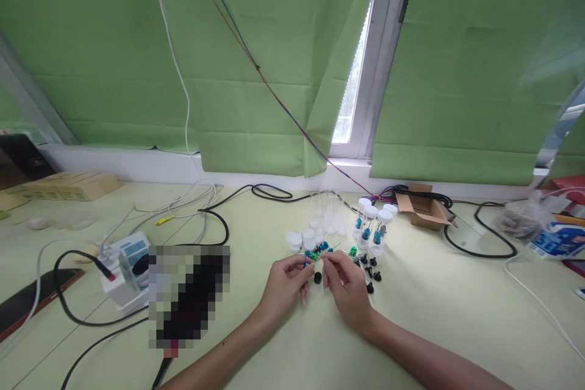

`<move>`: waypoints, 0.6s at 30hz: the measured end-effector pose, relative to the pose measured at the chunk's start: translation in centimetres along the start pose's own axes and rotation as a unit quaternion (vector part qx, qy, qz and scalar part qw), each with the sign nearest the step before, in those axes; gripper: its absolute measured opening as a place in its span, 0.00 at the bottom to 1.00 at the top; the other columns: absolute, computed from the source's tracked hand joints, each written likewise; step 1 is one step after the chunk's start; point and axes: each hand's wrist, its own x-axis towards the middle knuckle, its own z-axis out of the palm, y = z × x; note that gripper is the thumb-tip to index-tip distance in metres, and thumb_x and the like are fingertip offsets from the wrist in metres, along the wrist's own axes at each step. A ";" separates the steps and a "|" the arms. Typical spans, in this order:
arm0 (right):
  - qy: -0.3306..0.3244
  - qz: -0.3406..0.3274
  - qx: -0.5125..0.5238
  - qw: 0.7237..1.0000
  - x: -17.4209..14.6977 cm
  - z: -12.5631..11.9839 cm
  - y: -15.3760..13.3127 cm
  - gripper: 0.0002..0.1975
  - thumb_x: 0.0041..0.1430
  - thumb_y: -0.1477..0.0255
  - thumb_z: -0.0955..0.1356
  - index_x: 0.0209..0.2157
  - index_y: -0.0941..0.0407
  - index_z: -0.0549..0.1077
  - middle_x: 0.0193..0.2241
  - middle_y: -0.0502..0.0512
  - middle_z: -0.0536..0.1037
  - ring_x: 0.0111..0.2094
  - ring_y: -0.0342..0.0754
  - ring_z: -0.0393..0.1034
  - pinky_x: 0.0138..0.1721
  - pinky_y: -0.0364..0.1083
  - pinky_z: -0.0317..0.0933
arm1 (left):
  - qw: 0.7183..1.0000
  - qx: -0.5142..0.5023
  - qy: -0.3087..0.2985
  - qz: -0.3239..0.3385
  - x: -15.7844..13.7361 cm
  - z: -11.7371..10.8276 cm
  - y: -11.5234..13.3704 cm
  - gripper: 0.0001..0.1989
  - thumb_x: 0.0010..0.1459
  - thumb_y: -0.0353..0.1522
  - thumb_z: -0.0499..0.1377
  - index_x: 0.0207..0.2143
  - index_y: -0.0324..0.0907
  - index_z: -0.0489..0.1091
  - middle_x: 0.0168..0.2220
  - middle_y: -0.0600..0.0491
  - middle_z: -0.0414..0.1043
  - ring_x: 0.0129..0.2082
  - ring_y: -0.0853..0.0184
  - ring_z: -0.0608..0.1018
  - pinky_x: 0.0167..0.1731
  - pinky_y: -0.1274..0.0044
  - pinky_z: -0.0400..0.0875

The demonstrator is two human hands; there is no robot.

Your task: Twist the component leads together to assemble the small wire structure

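My left hand and my right hand meet close together over the table, fingertips nearly touching. Both are closed in a pinch; what they hold is too small to make out. A bit of blue shows at the left fingers. Just behind the fingertips lie small blue parts and a few green ones, with one green part beside my right hand. A round black piece sits between the hands. Several black-headed parts are scattered right of my right hand. White caps stand behind the left one.
Clear open tubes stand at the back, and white-capped tubes with blue parts inside are right of them. Farther right is an open cardboard box. A power strip and cables occupy the left. A plastic bag lies far right.
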 end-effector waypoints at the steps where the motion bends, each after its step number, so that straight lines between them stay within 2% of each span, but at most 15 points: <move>1: -0.002 -0.004 -0.003 1.000 -0.1 0.0 -0.1 0.08 0.65 0.71 0.62 0.37 0.56 0.72 0.23 0.49 0.70 0.20 0.42 0.64 0.22 0.42 0.62 | 1.000 0.007 0.002 0.005 0.0 0.0 -0.1 0.17 0.49 0.42 0.65 0.34 0.37 0.76 0.19 0.55 0.69 0.13 0.72 0.67 0.12 0.80 0.63; 5: 0.011 -0.024 -0.031 0.999 -0.4 0.1 0.1 0.04 0.64 0.73 0.63 0.38 0.56 0.69 0.23 0.49 0.71 0.21 0.42 0.66 0.24 0.42 0.64 | 0.999 0.035 0.010 0.014 -0.2 0.0 -0.1 0.16 0.51 0.42 0.64 0.35 0.38 0.76 0.18 0.56 0.69 0.11 0.73 0.66 0.11 0.81 0.59; 11: 0.028 -0.057 -0.083 0.995 -0.5 0.1 0.5 0.03 0.63 0.74 0.63 0.38 0.56 0.68 0.27 0.53 0.75 0.26 0.44 0.70 0.28 0.43 0.67 | 0.995 0.087 0.032 0.023 -0.7 0.3 0.6 0.15 0.53 0.42 0.62 0.34 0.39 0.76 0.13 0.59 0.63 0.09 0.74 0.62 0.11 0.81 0.54; 18: 0.024 -0.066 -0.102 0.992 -0.3 0.1 0.2 0.03 0.62 0.74 0.63 0.35 0.56 0.69 0.26 0.52 0.75 0.25 0.44 0.70 0.26 0.42 0.67 | 0.991 0.122 0.047 0.036 -0.8 0.4 0.6 0.13 0.52 0.41 0.61 0.31 0.40 0.75 0.13 0.59 0.62 0.10 0.73 0.62 0.11 0.81 0.54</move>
